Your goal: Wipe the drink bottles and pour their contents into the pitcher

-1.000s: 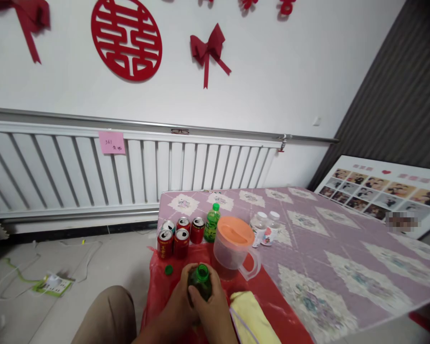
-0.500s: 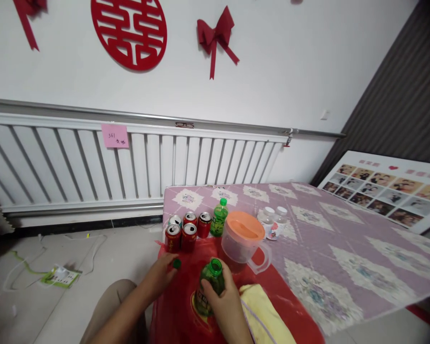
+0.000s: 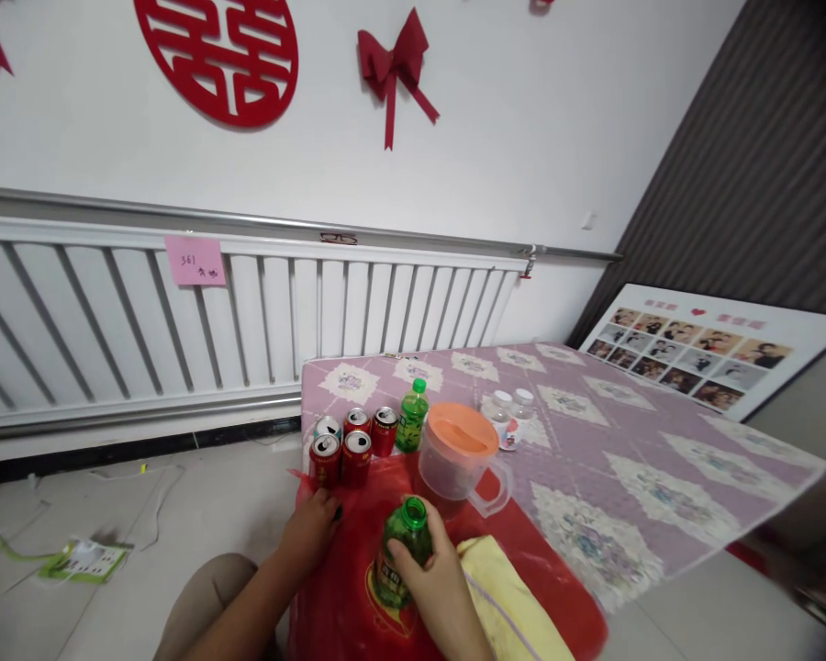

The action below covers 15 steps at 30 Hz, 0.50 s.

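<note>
My right hand (image 3: 435, 578) is wrapped round an uncapped green bottle (image 3: 400, 548) that stands on the red plastic sheet (image 3: 344, 606) at the near corner of the bed. My left hand (image 3: 311, 528) rests on the sheet to the left, fingers curled over the small green cap (image 3: 338, 513), just below the red cans (image 3: 348, 448). A clear jug with an orange lid (image 3: 458, 459) stands right behind the bottle.
A second, capped green bottle (image 3: 411, 418) and two small clear bottles (image 3: 510, 418) stand behind the jug on the purple bedspread (image 3: 626, 459). A yellow cloth (image 3: 509, 606) lies right of my hand. A radiator (image 3: 213, 321) lines the wall; a photo board (image 3: 702, 353) leans at right.
My left hand left the bottle, reached left to the green cap on the sheet and closed over it. The right hand kept hold of the bottle.
</note>
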Available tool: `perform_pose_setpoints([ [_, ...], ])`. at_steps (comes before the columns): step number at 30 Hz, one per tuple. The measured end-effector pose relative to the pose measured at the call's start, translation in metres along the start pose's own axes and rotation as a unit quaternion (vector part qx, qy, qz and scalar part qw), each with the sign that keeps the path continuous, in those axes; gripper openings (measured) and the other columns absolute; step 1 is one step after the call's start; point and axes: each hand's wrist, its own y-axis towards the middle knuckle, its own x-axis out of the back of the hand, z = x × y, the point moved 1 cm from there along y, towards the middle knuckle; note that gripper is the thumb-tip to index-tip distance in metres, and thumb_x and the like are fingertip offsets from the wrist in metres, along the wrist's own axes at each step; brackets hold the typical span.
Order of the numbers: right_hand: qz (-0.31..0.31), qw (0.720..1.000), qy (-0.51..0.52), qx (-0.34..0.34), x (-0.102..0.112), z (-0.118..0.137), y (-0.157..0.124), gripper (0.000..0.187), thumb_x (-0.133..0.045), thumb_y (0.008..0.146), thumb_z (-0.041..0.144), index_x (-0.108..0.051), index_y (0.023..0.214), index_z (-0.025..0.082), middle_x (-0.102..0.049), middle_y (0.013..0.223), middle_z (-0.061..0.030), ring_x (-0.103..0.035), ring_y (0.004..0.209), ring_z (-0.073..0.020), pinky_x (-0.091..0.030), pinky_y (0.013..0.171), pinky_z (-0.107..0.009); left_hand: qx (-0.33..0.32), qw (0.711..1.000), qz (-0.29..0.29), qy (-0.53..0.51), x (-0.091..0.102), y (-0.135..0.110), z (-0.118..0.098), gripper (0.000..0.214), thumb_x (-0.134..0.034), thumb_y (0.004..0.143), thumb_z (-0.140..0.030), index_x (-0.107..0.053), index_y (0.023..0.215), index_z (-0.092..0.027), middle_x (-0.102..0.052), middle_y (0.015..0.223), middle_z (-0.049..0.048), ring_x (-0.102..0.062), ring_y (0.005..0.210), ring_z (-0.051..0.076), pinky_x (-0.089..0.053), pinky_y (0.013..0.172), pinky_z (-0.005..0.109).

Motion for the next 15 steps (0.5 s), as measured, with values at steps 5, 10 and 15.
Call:
perform_pose_setpoints([
  [5,-0.006,1.0,0.001,-0.012,0.001,0.005,-0.001,0.055,-0.069,0.068,0.028,-0.061,0.122,0.022,-0.072,0.107,-0.0054,-0.068,0.1,-0.0228,-0.055,0.088,-0.032,-0.002,0.997,-0.047,-0.053,0.002,-0.003,0.006,0.022,-0.059,0.076,-0.014,-0.065,0.097,-0.016,-0.066,0.106,0.0115,-0.06,0.104,0.027,-0.045,0.093,0.037],
  [10,0.006,1.0,0.009,-0.026,0.001,0.01,-0.003,0.055,-0.068,0.07,0.026,-0.06,0.124,0.021,-0.072,0.111,-0.0063,-0.067,0.102,-0.0233,-0.054,0.088,-0.033,0.013,0.985,-0.107,-0.134,0.015,-0.025,-0.001,0.025,-0.051,0.081,-0.021,-0.06,0.105,-0.018,-0.068,0.102,0.0078,-0.065,0.09,0.022,-0.052,0.082,0.034],
  [15,0.029,0.998,0.035,-0.038,0.001,0.021,-0.005,0.059,-0.065,0.072,0.021,-0.056,0.13,0.021,-0.068,0.123,-0.0075,-0.064,0.112,-0.024,-0.049,0.099,-0.037,0.022,0.881,-0.122,-0.457,0.028,-0.06,-0.035,0.043,-0.065,0.076,-0.047,-0.062,0.109,-0.019,-0.072,0.107,0.0077,-0.067,0.098,0.026,-0.053,0.086,0.035],
])
